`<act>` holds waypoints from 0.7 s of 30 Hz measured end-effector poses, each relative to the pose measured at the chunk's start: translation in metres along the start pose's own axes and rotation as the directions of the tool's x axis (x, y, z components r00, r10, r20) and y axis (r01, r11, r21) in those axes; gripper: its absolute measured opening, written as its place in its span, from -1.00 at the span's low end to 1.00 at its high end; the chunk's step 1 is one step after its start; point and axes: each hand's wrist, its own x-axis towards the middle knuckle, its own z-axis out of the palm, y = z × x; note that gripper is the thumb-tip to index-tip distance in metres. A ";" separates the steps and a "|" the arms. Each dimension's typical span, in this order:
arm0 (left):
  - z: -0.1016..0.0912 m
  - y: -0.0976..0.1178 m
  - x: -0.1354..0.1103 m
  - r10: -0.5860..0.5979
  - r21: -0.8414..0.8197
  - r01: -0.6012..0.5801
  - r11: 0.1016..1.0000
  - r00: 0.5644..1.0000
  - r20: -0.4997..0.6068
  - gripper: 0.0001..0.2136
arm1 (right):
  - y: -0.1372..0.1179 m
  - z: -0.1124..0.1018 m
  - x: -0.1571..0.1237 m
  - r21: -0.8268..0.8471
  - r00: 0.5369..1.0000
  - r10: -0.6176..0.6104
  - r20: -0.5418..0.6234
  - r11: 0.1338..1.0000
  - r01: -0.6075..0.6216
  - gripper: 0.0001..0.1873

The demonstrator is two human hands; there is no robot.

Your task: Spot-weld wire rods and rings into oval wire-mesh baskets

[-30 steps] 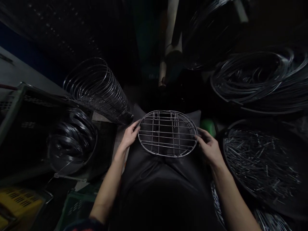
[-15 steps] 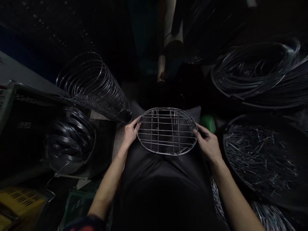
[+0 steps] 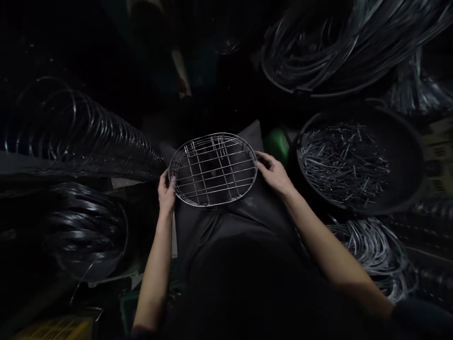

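I see the person's lap point(image 3: 226, 243) w/ dark cloth on it, and a wire rack point(image 3: 213, 171) over the far part of it; can't tell if it's resting there or held just above. The rack is oval w/ thin bars going across, and it sits a bit crooked to the lap. The L hand point(image 3: 166, 192) pinches one end of the rim, thumb on top, other fingers mostly hidden. The R hand point(image 3: 277, 177) pinches the other end w/ thumb and fingertips. No tool's in either hand, so I think this step is just holding & maybe turning the rack, abt all I can guess. The next move prob calls for a soft, even grip at both ends, b/c one weak side could let it tip or slip. Right of the lap is a round tub point(image 3: 406, 165) w/ lots of short wire bits point(image 3: 345, 163) in it; left of the lap, shiny wire rings point(image 3: 106, 130) make a long row. A green thing point(image 3: 278, 145) is just past the lap, R side, too dark to name.
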 end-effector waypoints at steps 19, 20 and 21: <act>-0.014 0.061 0.015 0.181 0.043 -0.182 0.982 0.983 0.015 -0.39 | -0.019 0.005 0.050 0.091 0.986 -0.166 0.024 0.982 0.163 -0.31; -0.012 0.055 0.019 0.179 0.063 -0.181 0.981 0.983 0.031 -0.42 | -0.016 0.007 0.055 0.050 0.985 -0.166 0.040 0.985 0.164 -0.35; -0.009 0.049 0.023 0.175 0.078 -0.178 0.981 0.984 0.044 -0.44 | -0.013 0.009 0.059 0.013 0.986 -0.159 0.051 0.987 0.159 -0.39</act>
